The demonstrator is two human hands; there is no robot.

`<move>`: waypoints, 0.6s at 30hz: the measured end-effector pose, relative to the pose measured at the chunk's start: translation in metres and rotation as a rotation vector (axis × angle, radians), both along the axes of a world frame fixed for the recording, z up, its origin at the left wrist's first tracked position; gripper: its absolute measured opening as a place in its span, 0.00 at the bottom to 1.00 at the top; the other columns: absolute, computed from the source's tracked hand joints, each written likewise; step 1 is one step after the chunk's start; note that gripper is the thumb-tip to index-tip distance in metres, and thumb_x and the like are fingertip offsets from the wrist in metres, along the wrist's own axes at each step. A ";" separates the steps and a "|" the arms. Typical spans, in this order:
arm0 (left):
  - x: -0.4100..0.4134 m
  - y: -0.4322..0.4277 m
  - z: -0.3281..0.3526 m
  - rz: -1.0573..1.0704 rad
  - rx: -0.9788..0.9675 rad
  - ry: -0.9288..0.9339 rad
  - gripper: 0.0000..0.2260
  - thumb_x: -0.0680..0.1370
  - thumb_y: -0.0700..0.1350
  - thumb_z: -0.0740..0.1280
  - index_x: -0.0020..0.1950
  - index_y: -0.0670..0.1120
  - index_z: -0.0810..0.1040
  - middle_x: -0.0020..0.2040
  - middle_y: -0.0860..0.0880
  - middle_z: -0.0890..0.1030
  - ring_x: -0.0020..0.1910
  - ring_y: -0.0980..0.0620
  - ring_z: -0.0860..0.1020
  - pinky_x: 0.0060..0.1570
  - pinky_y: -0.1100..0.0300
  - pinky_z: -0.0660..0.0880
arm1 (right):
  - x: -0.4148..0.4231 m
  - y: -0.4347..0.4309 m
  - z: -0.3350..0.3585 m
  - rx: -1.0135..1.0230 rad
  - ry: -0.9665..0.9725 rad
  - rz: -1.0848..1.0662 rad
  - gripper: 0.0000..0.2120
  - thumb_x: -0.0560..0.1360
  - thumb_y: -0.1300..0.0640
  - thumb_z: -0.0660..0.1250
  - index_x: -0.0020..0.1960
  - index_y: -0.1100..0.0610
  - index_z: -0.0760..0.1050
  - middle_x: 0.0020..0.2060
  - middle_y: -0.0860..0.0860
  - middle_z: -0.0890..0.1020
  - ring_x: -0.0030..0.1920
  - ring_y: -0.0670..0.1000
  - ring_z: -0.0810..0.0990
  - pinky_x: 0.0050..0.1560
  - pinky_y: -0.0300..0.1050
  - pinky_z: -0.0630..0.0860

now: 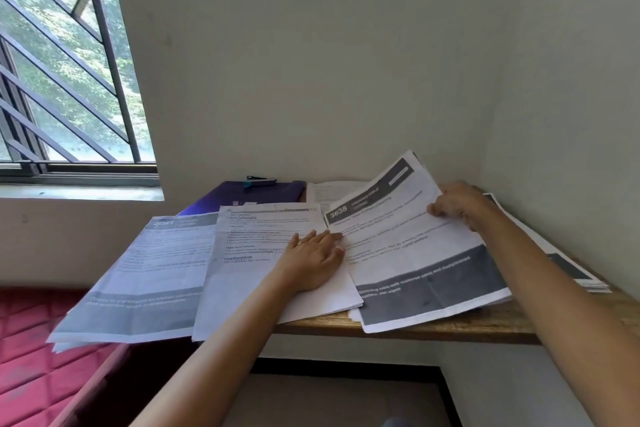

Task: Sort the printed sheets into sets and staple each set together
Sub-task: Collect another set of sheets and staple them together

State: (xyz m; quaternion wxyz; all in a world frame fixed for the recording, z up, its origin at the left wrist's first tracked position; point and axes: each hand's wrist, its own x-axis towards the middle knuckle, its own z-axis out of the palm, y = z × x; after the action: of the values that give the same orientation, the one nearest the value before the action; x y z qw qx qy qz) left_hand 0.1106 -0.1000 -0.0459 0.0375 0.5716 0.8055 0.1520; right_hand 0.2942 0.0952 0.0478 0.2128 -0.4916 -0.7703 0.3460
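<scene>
Well, on the left a gray-banded sheet pile [138,274] hangs over the edge of the wooden worktop [485,322]. My left hand [311,260] lies flat, fingers straight, on the middle white pile [256,274]. Behind it, a stapler [259,181] sits on a flat purple folder [221,199]. My right hand [457,204] pinches the lifted "3638" sheet [408,253] by its edge.

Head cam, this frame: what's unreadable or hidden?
Body text on every sheet: blurred; only the "3638" header reads, on the sheet held by the right hand.
Sheet count in the middle pile under the left hand: edges too fine.
Far-right stack: mostly behind the right forearm.
Stapler on the purple folder: too small for detail.
</scene>
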 end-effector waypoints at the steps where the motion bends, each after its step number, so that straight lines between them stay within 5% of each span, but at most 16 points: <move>1: 0.001 -0.001 0.000 0.004 -0.001 -0.001 0.24 0.84 0.57 0.45 0.79 0.52 0.54 0.79 0.50 0.56 0.78 0.49 0.51 0.76 0.47 0.42 | 0.003 0.003 0.005 0.050 0.021 -0.023 0.18 0.75 0.64 0.69 0.62 0.68 0.74 0.56 0.62 0.79 0.47 0.58 0.75 0.49 0.47 0.72; 5: 0.002 0.000 0.003 0.025 -0.004 -0.030 0.23 0.84 0.56 0.46 0.78 0.52 0.56 0.79 0.50 0.58 0.78 0.50 0.52 0.76 0.48 0.42 | 0.020 0.011 0.032 0.186 0.141 -0.091 0.17 0.74 0.65 0.68 0.62 0.67 0.75 0.56 0.62 0.80 0.46 0.57 0.77 0.47 0.44 0.71; 9: 0.002 -0.001 0.011 0.030 0.061 -0.156 0.22 0.84 0.55 0.46 0.74 0.48 0.65 0.73 0.47 0.68 0.74 0.47 0.63 0.75 0.47 0.49 | 0.039 0.021 0.058 0.173 0.295 -0.117 0.19 0.74 0.65 0.69 0.64 0.66 0.73 0.58 0.62 0.79 0.48 0.56 0.76 0.52 0.45 0.72; 18: -0.022 0.000 0.072 0.073 0.640 -1.212 0.33 0.79 0.66 0.48 0.71 0.42 0.70 0.68 0.42 0.74 0.68 0.44 0.71 0.71 0.48 0.64 | 0.029 0.026 0.053 -0.121 0.370 0.015 0.18 0.71 0.64 0.72 0.61 0.66 0.76 0.57 0.60 0.80 0.57 0.62 0.78 0.64 0.59 0.71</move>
State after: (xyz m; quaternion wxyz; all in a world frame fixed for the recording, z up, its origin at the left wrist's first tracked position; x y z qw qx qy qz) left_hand 0.0891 -0.1000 0.0257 0.3056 0.3410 0.5765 0.6767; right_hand 0.3227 0.1215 0.1005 0.3183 -0.4256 -0.6996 0.4776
